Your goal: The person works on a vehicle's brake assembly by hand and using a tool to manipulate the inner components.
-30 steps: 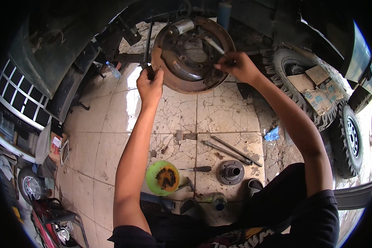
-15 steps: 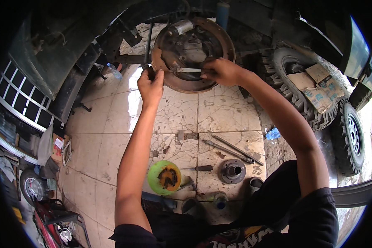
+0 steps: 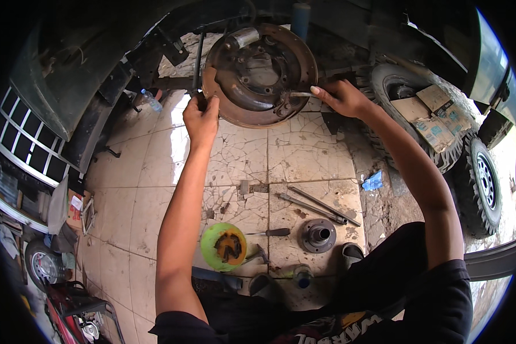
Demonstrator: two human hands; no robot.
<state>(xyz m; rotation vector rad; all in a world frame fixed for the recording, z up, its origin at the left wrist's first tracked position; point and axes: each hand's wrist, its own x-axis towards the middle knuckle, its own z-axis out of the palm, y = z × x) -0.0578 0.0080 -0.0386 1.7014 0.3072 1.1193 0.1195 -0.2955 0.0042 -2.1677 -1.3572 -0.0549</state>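
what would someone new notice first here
The rusty round brake plate at top centre under the vehicle, with the left hand gripping its left edge and the right hand holding a thin metal tool against it. Below, a green lid lies on the cracked tiles.

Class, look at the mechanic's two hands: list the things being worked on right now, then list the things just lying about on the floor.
In use:
left hand at the edge of the rusty brake plate
right hand holding a thin metal tool against the plate

Lying about:
green lid
screwdriver
wheel hub
two long bars
spare tyres
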